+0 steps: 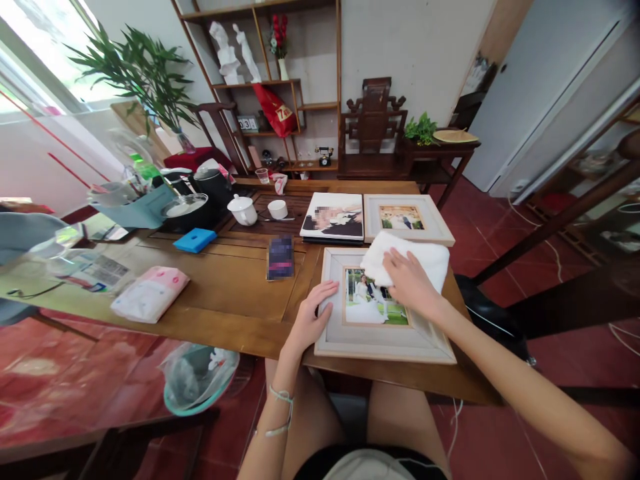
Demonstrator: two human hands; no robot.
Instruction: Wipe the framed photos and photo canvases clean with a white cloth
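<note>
A picture frame (333, 337) with a wide pale border lies flat on the table in front of me, holding a wedding photo of a couple on grass. My left hand (313, 317) rests on its left edge, fingers stretched out and thumb apart. On the frame's upper right, my right hand (406, 277) presses a folded white cloth (427, 260), which covers that corner and part of the photo. Its fingertips sink into the cloth. Just beyond lie a second pale picture frame (440, 230) and a photo album (330, 213) with a partly blurred cover.
A phone (281, 258), a blue box (195, 240) and a tissue pack (150, 293) lie to the left on the wooden table (240, 280). Farther back stand a white teapot (243, 210) and a cup (278, 209). Below the front edge is a lined bin (200, 380).
</note>
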